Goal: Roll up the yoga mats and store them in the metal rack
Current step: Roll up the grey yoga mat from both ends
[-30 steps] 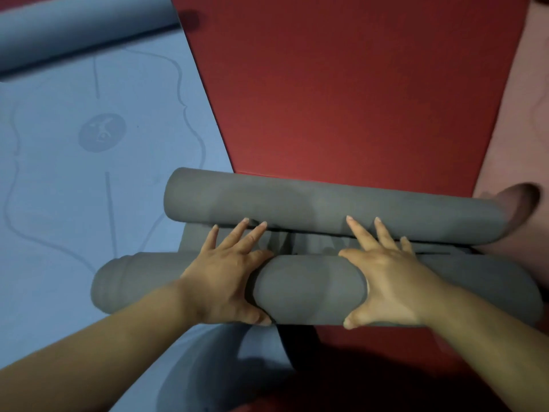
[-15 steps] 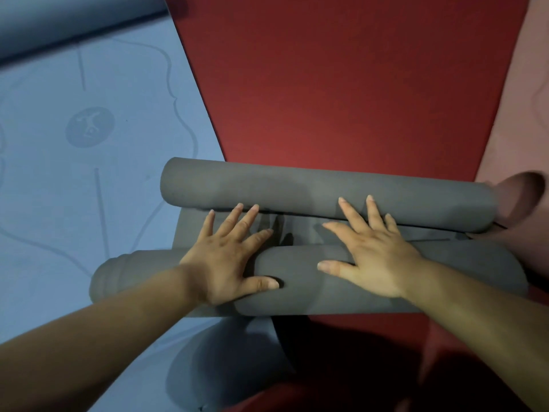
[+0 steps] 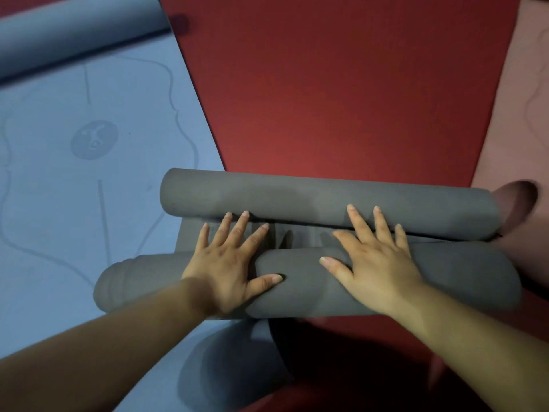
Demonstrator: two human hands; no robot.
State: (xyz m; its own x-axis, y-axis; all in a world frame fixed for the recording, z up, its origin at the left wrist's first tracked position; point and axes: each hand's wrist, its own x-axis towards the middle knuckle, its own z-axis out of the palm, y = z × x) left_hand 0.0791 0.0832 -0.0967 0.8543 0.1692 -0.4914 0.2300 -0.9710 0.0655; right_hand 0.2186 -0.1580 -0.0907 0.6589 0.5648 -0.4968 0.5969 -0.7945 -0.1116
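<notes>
The grey yoga mat (image 3: 326, 200) lies across the seam where a flat blue mat (image 3: 89, 188) meets a flat red mat (image 3: 341, 99). Its long axis runs left to right across the view, the right end sitting slightly nearer the person. It shows as two parallel rolls, a far roll (image 3: 297, 193) and a thicker near roll (image 3: 463, 281), with a narrow flat strip of the same grey between them. The near roll's left end is stepped, its inner layers poking out toward the left. Both hands are open and lie palm down on the near roll, fingers straight and spread, thumbs splayed toward each other. The left hand (image 3: 228, 263) reaches across the strip, and its longest fingertips touch the lower edge of the far roll. The right hand (image 3: 377, 263) lays two fingertips on the far roll itself. A pink mat (image 3: 523, 114) lies at the right, its near end curled up just beside the grey rolls. A rolled blue end (image 3: 74, 34) lies at the top left.
</notes>
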